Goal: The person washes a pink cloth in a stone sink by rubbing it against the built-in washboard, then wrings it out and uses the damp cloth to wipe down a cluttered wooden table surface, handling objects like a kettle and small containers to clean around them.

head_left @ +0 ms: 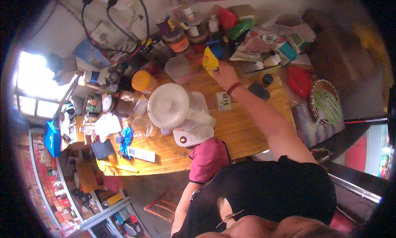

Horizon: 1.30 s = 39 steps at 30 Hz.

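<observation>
A pink cloth mitt with dark trim covers my left hand (209, 159), at the table's front edge. It is right by the white base (196, 135) with a control panel, and its fingers are hidden. On that base stands a big white lidded jug (169, 106), its handle turned toward the right. My right hand (227, 76), a red bracelet at the wrist, reaches over the back of the wooden table (243, 133). Its fingers are closed on a crumpled yellow packet (210, 60). What the packet contains cannot be seen.
Behind the packet are jars (175, 38) and a bag (258, 44). An orange-lidded jar (144, 81) and a clear glass (142, 127) flank the jug. A white remote (141, 154) lies near the front edge. A round woven fan (326, 103) is at right.
</observation>
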Tool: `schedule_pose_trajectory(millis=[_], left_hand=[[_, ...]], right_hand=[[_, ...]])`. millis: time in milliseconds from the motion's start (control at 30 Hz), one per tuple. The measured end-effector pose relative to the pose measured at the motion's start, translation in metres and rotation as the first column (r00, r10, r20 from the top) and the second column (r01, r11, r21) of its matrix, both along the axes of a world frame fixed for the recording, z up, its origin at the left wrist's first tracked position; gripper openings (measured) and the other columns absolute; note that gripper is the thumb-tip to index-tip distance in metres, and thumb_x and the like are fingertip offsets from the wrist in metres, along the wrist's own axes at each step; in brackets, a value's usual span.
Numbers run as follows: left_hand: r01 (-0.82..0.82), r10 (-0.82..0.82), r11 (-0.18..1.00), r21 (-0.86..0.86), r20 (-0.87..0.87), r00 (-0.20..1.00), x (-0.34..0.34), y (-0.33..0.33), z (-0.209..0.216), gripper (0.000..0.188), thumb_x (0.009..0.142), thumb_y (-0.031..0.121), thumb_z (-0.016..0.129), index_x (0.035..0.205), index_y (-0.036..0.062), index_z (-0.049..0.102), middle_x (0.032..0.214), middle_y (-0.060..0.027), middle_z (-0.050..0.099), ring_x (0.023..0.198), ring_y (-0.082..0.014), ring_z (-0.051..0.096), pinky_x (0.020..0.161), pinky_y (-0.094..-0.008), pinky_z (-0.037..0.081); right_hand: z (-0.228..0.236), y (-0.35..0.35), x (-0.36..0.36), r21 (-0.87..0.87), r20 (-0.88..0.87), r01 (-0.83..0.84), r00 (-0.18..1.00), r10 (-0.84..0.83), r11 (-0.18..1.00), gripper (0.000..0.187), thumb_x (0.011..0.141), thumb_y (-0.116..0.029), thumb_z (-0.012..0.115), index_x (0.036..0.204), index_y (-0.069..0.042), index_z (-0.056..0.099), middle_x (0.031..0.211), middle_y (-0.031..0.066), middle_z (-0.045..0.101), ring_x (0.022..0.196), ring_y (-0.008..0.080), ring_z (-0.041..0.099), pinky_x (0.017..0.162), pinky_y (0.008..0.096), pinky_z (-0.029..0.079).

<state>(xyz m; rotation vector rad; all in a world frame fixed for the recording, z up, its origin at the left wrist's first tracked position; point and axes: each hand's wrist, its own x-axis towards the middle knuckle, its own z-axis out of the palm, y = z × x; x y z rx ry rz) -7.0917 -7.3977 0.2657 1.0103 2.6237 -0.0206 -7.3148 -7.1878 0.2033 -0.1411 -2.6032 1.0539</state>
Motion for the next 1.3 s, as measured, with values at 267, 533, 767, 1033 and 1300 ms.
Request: schedule_pose_trajectory(millis=[267,533,767,1033,1300], left_hand=[[0.029,-0.028,0.999,0.015,-0.059,0.998,0.005,0.001,0.003,0.009,0.073,0.016,0.057,0.077,0.0096,0.062,0.067,-0.0121,0.057,0.063,-0.0288,0.059,0.048,-0.0404,0.042],[0.108,-0.089,0.992,0.069,-0.238,0.967,0.011,-0.018,-0.054,0.01,0.072,0.019,0.06,0.076,0.011,0.064,0.066,-0.0096,0.059,0.06,-0.0266,0.06,0.044,-0.0397,0.041],[0.051,-0.046,0.998,0.029,-0.154,0.987,0.005,0.0,-0.01,0.007,0.07,0.018,0.063,0.074,0.0118,0.065,0.066,-0.0074,0.06,0.062,-0.0246,0.062,0.042,-0.0372,0.04],[-0.034,0.033,0.999,0.036,0.034,0.999,0.012,-0.013,-0.032,0.019,0.08,0.015,0.055,0.098,0.0067,0.055,0.091,-0.0163,0.056,0.088,-0.0344,0.057,0.071,-0.0418,0.044],[0.14,-0.103,0.982,0.125,-0.265,0.959,0.02,-0.036,-0.067,0.021,0.074,0.017,0.058,0.094,0.011,0.06,0.077,-0.006,0.055,0.072,-0.0236,0.057,0.054,-0.0375,0.04]], right_hand=[[0.094,0.043,0.088,-0.542,-0.129,-0.064,0.992,-0.008,0.838,0.028,0.088,-0.021,0.063,0.103,0.003,0.064,0.093,0.0141,0.068,0.086,0.0216,0.063,0.073,0.033,0.049],[0.083,0.124,0.109,-0.338,-0.201,0.449,0.825,-0.529,0.827,0.025,0.092,-0.018,0.059,0.107,0.002,0.062,0.093,0.0111,0.068,0.083,0.0136,0.062,0.074,0.0289,0.048],[0.039,0.132,0.037,0.367,-0.232,0.445,0.894,-0.383,0.817,0.033,0.089,-0.023,0.053,0.108,0.004,0.056,0.102,0.0238,0.061,0.092,0.0422,0.057,0.081,0.045,0.048],[0.032,0.133,0.073,0.301,-0.242,0.322,0.936,-0.255,0.897,0.034,0.087,-0.028,0.058,0.095,0.005,0.054,0.101,0.027,0.058,0.096,0.0437,0.054,0.08,0.0486,0.046],[0.053,0.06,0.177,-0.044,-0.12,0.022,0.992,-0.027,0.999,0.026,0.087,-0.017,0.06,0.107,-0.001,0.057,0.099,0.0176,0.062,0.096,0.035,0.059,0.083,0.042,0.048]])
